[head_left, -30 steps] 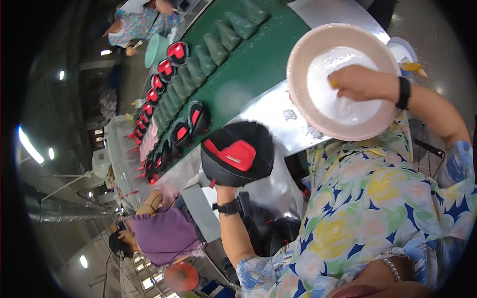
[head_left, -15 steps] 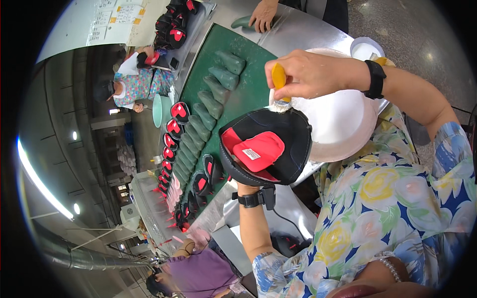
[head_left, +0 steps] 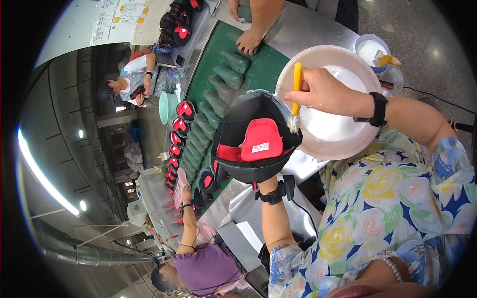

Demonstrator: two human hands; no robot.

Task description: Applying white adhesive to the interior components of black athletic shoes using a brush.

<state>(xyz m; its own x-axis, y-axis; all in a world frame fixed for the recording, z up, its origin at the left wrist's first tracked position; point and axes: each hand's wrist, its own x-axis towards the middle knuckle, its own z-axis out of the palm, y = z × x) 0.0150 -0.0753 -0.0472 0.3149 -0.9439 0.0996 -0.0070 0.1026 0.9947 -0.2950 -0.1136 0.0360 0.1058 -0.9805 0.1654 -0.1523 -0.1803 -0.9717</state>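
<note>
A black shoe upper [head_left: 231, 126] with red lining and a labelled red tongue [head_left: 264, 138] is held up in front of me. My left hand [head_left: 269, 185] supports it from below, its fingers hidden by the upper. A whitish film lies along the upper's far edge. My right hand [head_left: 325, 92] grips a brush [head_left: 296, 84] by its yellow handle. The brush's pale bristles touch or nearly touch the upper's right edge. Beneath the right hand stands a wide bowl [head_left: 323, 51] of white liquid.
Green shoe lasts [head_left: 228, 78] run in a row along the green belt [head_left: 213, 49], beside red-and-black uppers [head_left: 186, 110]. A smaller tub [head_left: 361, 42] stands beyond the bowl. A co-worker's hand [head_left: 248, 42] reaches onto the belt; another person in purple [head_left: 206, 268] works at lower left.
The upper has moved left and turned. My brush has gone from its top edge to its right edge, uncovering more of the bowl. Co-workers' arms now reach onto the belt.
</note>
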